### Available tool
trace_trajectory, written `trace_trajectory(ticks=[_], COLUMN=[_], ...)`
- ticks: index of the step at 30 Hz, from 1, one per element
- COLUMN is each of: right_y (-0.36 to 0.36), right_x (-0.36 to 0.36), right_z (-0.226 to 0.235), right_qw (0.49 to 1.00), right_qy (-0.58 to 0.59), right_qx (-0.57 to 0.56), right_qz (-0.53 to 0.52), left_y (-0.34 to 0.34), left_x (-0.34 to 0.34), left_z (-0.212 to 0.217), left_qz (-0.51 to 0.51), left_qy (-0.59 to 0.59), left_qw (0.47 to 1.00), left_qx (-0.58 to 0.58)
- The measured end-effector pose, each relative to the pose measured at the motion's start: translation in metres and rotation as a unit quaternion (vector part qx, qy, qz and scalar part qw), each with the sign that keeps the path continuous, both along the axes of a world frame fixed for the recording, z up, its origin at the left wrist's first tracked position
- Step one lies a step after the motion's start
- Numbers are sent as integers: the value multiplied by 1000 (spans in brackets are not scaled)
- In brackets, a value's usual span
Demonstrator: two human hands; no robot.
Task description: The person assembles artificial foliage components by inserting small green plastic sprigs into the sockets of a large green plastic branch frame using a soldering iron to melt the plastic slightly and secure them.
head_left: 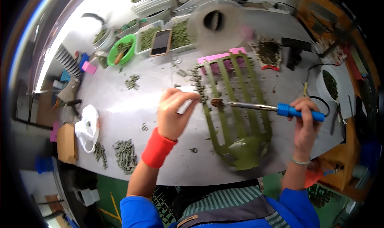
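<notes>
My right hand grips the blue handle of a soldering iron, its tip lying level and pointing left over an olive-green slotted rack on the grey table. My left hand, with a red wristband, pinches a small white piece at the rack's left rail, close to the iron's tip. Small green parts sit in a row along that rail.
Piles of small grey-green parts lie at the near left. Trays of green parts, a green bowl, a phone, a clear round lid and a pink block stand at the back. A white bag lies left.
</notes>
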State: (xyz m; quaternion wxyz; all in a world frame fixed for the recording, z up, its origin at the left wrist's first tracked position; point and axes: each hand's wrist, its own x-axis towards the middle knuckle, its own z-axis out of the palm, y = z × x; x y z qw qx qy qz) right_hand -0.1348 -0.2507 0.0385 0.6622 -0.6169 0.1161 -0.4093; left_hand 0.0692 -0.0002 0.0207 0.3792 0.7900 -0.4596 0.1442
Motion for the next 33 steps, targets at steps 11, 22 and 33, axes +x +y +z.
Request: trace_trajectory(ticks=[11,22,33], right_y=[12,13,1], right_x=[-10,1,-6], right_z=[-4,-16,-4], right_qw=[1000,999,1000], right_qy=[11,12,-9], right_qx=[-7,10,18], right_qz=[28,37,-18], left_y=[19,-5,5], left_x=[-19,-16,24], left_z=[-16,-18,11], left_qz=[51,23,33], left_qy=[-15,-65,75], left_qw=[998,996,996], left_qx=[12,52,-45])
